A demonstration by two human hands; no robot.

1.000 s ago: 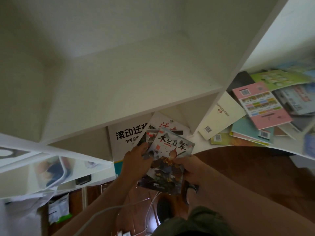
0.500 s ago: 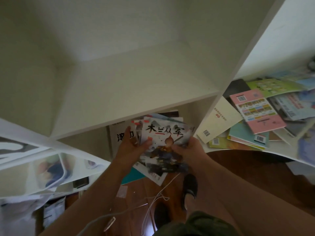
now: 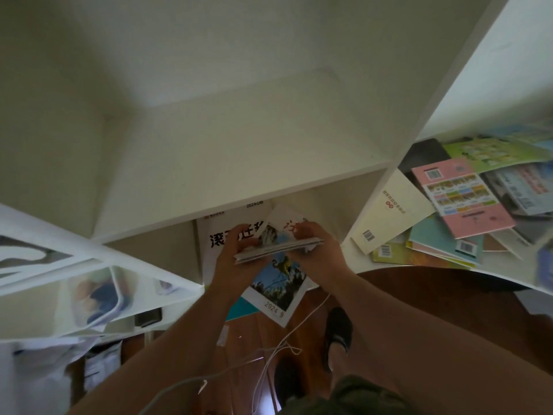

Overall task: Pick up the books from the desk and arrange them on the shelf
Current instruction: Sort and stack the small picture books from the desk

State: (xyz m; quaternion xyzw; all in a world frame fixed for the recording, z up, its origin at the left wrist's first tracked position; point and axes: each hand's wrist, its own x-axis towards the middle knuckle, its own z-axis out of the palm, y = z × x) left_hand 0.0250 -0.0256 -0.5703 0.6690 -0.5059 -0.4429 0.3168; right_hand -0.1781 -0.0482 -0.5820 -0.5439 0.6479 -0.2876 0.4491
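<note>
Both bare forearms reach forward and upward from the bottom of the view, converging toward the middle. The left hand (image 3: 232,259) has its back turned to the viewer, its fingers curled round the left end of a thin stack of books (image 3: 278,250). The right hand (image 3: 317,250) mirrors it, its grip closed on the right end, thumb on the near side. The wrists are straight, the hands level with one another and near together. Below, two feet in dark shoes stand on the floor.

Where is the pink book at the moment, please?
In the head view the pink book lies far right on the desk, atop the scattered pile, between the cream book and the green booklet.
</note>
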